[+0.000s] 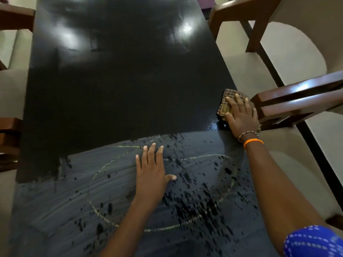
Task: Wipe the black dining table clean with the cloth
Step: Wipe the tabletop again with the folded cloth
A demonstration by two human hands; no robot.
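1. Right hand point(242, 118) makes the grip here: its fingers lie spread and flat on the cloth point(227, 101) and press it down, without curling around it. The hand is released, not clenched.
2. Left hand point(151, 168) holds nothing. It lies flat with straight fingers on the near part of the counter point(120, 86) and seems to support the body.
3. The cloth is a checked, folded one. It lies at the right edge of the counter, just beside the nearer brown chair point(297, 101).
4. The near part of the counter looks hazy, with streaks, dark drops and thin pale rings. The far part is dark and glossy. I judge that the wiping is only partly done.
5. To do this step well, I think the palm should press evenly, so that the whole cloth touches the surface. The strokes should be long and overlap each other, and go from the edge across the streaked area. The cloth hangs close to the edge, so it could slip off there.
6. Count: two hands, one cloth, one counter. On the right I count two chairs, the second one point(246, 13) farther away. Brown wood at the left border may be more chairs, but I cannot tell.
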